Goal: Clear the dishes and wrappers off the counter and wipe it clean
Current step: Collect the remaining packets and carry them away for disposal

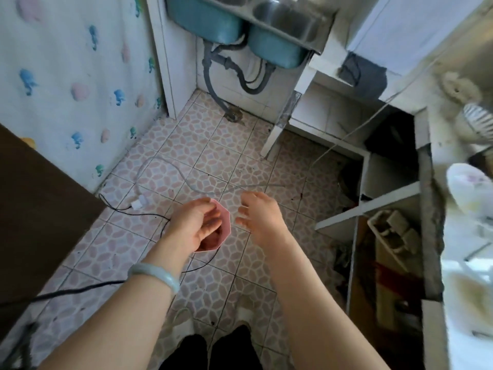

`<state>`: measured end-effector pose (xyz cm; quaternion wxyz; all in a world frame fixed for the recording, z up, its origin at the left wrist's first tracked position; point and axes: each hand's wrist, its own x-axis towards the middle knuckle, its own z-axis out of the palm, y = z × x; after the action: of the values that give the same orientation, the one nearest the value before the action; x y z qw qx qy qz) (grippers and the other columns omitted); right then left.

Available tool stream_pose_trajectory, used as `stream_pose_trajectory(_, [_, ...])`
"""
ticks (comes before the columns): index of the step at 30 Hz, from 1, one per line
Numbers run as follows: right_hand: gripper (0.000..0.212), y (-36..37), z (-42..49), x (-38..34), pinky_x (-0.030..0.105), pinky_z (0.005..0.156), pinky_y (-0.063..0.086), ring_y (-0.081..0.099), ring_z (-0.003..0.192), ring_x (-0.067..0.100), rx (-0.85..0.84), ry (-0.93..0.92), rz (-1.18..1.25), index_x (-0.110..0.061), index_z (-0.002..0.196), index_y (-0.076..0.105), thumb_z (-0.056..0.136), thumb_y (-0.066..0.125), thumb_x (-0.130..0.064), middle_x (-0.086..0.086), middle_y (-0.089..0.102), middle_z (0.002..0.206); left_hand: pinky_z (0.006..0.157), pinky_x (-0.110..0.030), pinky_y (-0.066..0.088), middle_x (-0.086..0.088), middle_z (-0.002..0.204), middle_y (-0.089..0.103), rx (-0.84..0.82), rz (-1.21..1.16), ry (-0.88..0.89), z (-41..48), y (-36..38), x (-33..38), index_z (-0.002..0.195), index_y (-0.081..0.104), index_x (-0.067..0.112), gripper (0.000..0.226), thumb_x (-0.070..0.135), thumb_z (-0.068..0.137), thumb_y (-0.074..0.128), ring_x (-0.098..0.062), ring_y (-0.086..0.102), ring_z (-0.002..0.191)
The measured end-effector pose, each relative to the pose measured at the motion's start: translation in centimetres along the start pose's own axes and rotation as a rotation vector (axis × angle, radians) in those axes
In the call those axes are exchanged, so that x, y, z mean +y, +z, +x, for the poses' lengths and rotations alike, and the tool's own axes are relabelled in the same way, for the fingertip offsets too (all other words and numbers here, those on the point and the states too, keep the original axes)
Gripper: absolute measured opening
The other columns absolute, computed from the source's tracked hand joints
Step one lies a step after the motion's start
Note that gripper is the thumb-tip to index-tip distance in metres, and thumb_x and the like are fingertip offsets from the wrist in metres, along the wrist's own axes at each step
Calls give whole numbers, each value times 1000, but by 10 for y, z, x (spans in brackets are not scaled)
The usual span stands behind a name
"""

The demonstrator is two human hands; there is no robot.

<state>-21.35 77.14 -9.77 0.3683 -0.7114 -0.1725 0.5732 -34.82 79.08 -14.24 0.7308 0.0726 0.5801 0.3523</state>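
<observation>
Over floor (213, 145), left hand (193, 222) grips one pink bowl (226, 222) (octagonal); right hand's (260, 212) fingers (244, 222) spread.

Free room is shown over the tiled floor (213, 145) at frame centre, crossed low by a white cable (186, 182) and a black cable (133, 211). Passage is closed at left by a brown panel (40, 209), at top by the sink (269, 54) and its pipes (210, 76), and at right by the counter (437, 124) and a shelf (373, 205). A thin cord (346, 134) slants across the upper right.

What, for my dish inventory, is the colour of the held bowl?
Pink. The left hand holds the bowl; head view shows it.
</observation>
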Motion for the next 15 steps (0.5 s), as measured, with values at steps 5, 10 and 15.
stream_pose_trajectory(5, [15,-31,-59,-5,30,63,51,56,75,18,30,-127,25,-13,100,66,90,55,-14,5,59,83,49,-26,58,-10,74,63,-78,54,1,-52,8,0,88,58,12,17,-4,91,55,-17,63,65])
stream_pose_trajectory(10, [22,-66,-99,-8,33,71,56,62,77,16,152,-211,-56,-16,106,67,89,54,-22,4,65,91,46,-24,56,-8,74,62,-168,102,-2,-80,35,-1,86,57,15,18,-1,93,54,-17,62,67])
stream_pose_trajectory(15, [20,-97,-133,-8,39,80,60,66,79,17,272,-282,1,-21,107,65,92,52,-24,3,67,96,53,-28,57,-8,77,63,-307,195,11,-106,81,-10,88,59,15,16,0,92,57,-17,62,70])
